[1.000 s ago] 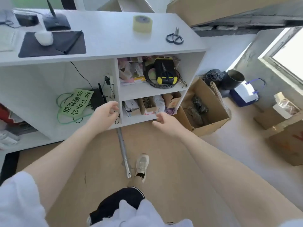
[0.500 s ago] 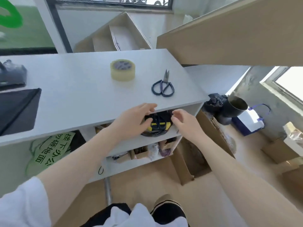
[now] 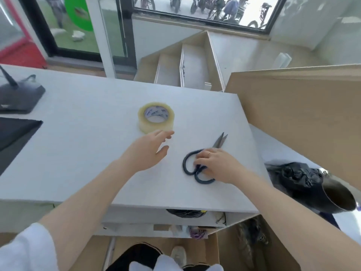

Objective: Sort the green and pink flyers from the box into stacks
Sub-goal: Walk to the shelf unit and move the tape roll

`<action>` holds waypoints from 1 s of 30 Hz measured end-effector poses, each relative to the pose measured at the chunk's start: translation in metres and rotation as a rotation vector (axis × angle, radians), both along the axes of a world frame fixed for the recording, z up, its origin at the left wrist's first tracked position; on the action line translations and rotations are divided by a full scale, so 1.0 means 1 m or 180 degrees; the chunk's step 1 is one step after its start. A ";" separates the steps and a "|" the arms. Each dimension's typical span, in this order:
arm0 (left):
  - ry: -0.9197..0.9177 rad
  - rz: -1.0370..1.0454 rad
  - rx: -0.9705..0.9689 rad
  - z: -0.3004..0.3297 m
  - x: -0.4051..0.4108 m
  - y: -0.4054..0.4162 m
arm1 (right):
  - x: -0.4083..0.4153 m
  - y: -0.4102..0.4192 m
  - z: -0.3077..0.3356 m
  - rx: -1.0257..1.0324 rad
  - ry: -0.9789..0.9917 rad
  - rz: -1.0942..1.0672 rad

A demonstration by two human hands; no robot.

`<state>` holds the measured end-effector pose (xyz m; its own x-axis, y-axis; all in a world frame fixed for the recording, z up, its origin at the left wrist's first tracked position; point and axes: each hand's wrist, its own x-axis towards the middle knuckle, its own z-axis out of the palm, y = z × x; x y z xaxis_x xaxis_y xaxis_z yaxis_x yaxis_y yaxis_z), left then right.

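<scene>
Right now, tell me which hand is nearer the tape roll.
Left. The left hand hovers just in front of the tape roll; the right hand grips the scissors, farther right.

tape roll (image 3: 156, 119) ahead, scissors (image 3: 203, 165) right, desk (image 3: 88, 153) bare btwn

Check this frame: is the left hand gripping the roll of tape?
No. The left hand hovers open just short of the tape roll, while the right hand grips the scissors.

A small street-front office or shop back room, suggested by a white bench (image 3: 82, 153) with tape roll (image 3: 156, 117) and scissors (image 3: 203, 163), cluttered shelves (image 3: 195, 220) beneath, cardboard boxes (image 3: 293, 118) at 3 o'clock, parked bikes (image 3: 214, 6) seen through glazing at 12 o'clock
</scene>
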<state>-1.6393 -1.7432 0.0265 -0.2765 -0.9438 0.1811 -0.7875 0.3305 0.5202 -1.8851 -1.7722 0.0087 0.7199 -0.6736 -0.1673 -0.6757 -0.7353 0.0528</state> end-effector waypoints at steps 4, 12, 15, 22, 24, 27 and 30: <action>0.0043 0.0338 0.0034 -0.010 0.022 -0.012 | 0.025 -0.020 -0.001 0.0045 -0.0146 0.0249; 0.0118 0.0492 0.0083 -0.004 0.085 -0.029 | 0.146 -0.025 -0.008 -0.0046 -0.0650 0.0606; -0.0043 0.0255 0.0107 -0.009 0.102 -0.031 | 0.157 -0.038 0.004 -0.0555 -0.1041 0.0127; -0.0962 -0.1046 -0.0111 -0.035 0.096 -0.044 | 0.113 -0.086 0.013 0.0116 -0.1070 -0.0822; -0.1374 -0.1182 -0.0323 -0.043 0.092 -0.050 | 0.111 -0.085 0.011 -0.0011 -0.0978 -0.0731; -0.1678 -0.1142 -0.0327 -0.038 0.075 -0.046 | 0.110 -0.080 0.018 -0.0345 -0.0474 -0.0703; -0.2047 -0.1006 -0.0104 -0.035 0.067 -0.043 | 0.098 -0.068 0.021 -0.0352 -0.0033 -0.0879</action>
<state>-1.5722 -1.7859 -0.0083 -0.5973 -0.7977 -0.0829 -0.7987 0.6010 -0.0289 -1.7871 -1.8405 0.0294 0.5083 -0.8578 -0.0757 -0.8502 -0.5139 0.1143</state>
